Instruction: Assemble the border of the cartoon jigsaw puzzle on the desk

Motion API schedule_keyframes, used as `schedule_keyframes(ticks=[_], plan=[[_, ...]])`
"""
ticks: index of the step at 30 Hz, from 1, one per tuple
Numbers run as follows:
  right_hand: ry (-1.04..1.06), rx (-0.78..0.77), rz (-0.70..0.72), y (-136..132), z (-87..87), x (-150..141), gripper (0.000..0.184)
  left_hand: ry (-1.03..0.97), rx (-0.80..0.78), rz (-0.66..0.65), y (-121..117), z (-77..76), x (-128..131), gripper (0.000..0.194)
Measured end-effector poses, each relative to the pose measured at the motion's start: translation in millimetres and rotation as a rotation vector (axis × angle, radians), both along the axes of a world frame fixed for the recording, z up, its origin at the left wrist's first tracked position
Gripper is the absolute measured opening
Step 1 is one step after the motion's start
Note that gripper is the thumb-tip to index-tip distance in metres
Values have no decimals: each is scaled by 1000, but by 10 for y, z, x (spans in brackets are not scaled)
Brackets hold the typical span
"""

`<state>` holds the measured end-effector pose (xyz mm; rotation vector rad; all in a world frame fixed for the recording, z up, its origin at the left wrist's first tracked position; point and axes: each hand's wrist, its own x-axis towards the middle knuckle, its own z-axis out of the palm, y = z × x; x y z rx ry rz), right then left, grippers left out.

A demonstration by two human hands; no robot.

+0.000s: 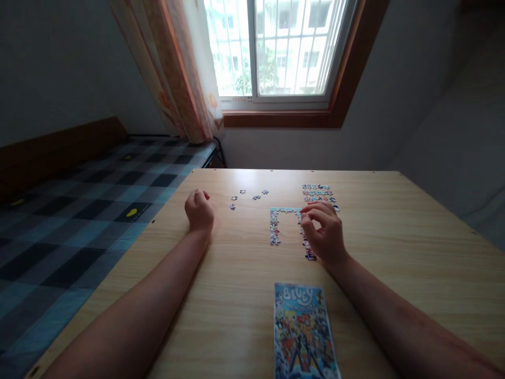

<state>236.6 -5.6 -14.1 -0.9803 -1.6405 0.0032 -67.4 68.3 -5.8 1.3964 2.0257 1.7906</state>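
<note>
The right hand (pixel 330 236) forms a near-closed pinch at the partial jigsaw border (pixel 273 225) on the bench (pixel 232 295), its hold unclear; the left hand (pixel 200 212) is curled, contents unseen. Border assembly appears underway; next calls for precise alignment.

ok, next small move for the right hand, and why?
Probably press gently with the right hand at the upper right corner of the partial puzzle frame: its fingers are bent right at that corner. I can't tell whether they hold a piece.
</note>
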Motion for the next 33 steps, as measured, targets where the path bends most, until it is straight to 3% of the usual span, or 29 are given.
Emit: schedule_keyframes(ticks=[6, 10, 15, 18, 27, 33], plan=[[9, -17, 11, 20, -13, -9, 23, 527, -130, -260, -121, -2, 246, 19], [21, -36, -2, 32, -10, -21, 24, 732, -203, -310, -189, 18, 358, 24], [25, -47, -15, 38, -15, -27, 26, 854, -361, -289, -170, -48, 373, 39], [21, -58, -19, 37, -21, -32, 26, 951, -413, -343, -161, -107, 406, 47], [75, -70, -63, 86, -75, -6, 26, 1105, -369, -385, -193, -123, 616, 47], [162, -96, -121, 150, -153, 21, 25, 1063, -403, -402, 54, -117, 823, 48]])
